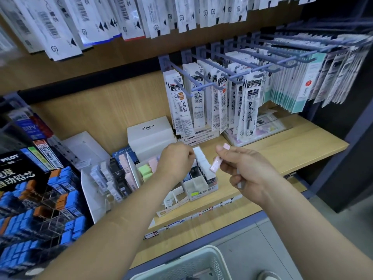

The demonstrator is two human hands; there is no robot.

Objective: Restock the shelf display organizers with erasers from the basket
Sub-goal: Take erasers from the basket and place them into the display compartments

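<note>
Now: two pink erasers in the right grip, left hand at the white row

Right of the frame's centre, the right hand (246, 168) is closed on pink erasers (215, 164). One slants down from between thumb and forefinger towards the organizer, and a second pokes up past the fingertips. A small grey piece shows low in the same palm; I cannot tell what it is.

Just left of it, the left hand (177, 158) has its fingers curled, knuckles to the camera, against the far end of a row of white erasers (203, 162). The fingertips are hidden, so I cannot tell whether that grip holds one or only touches the row.

The white row stands upright in one lane of a small white organizer (201, 188) on the wooden shelf (282, 150). Dark-sleeved erasers fill the lanes beside it, and a near compartment shows only its bare floor. Left of the forearm, green erasers (145, 170) and more pink ones stand in a neighbouring tray, and beyond that a clear organizer (113, 178) holds black, white and pink stock.

Behind the hands sits a white Pilot box (150, 136). Above it, refill packs (201, 98) hang from hooks. Price labels (201, 211) run along the shelf's front edge. At the far left, a clear tiered rack (66, 190) carries blue and orange boxes.

At the bottom edge of the frame, below the shelf, is the pale slatted basket (191, 263).
</note>
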